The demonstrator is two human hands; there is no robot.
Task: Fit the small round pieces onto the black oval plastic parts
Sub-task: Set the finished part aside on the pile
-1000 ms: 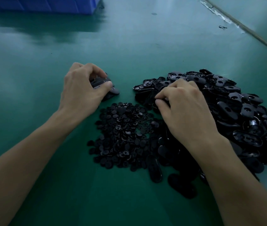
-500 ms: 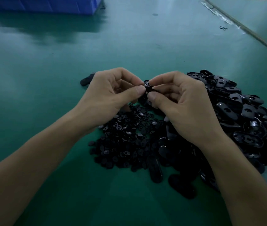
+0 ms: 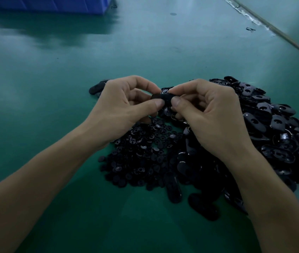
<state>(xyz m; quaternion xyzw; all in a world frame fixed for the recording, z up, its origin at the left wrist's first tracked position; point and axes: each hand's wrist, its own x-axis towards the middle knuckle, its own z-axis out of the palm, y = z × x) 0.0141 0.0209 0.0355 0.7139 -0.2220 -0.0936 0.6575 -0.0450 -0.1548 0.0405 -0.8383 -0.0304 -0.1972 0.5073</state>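
Observation:
A black oval part (image 3: 163,97) is held in the air between both hands, above the piles. My left hand (image 3: 125,106) pinches its left end between thumb and fingers. My right hand (image 3: 209,110) pinches its right end the same way. Whether a small round piece sits on it is hidden by the fingers. Below the hands lies a heap of small round pieces (image 3: 141,154). A large pile of black oval parts (image 3: 276,128) spreads to the right. A few oval parts (image 3: 96,88) lie apart behind my left hand.
The green table (image 3: 53,88) stretches to the left and back. A blue crate (image 3: 53,4) stands at the far left edge. A seam with tape (image 3: 273,31) runs diagonally at the back right. Two oval parts (image 3: 172,187) lie near the front of the piles.
My left hand left the few oval parts at the left and my right hand left the pile; both met in the middle and now hold one oval part between them.

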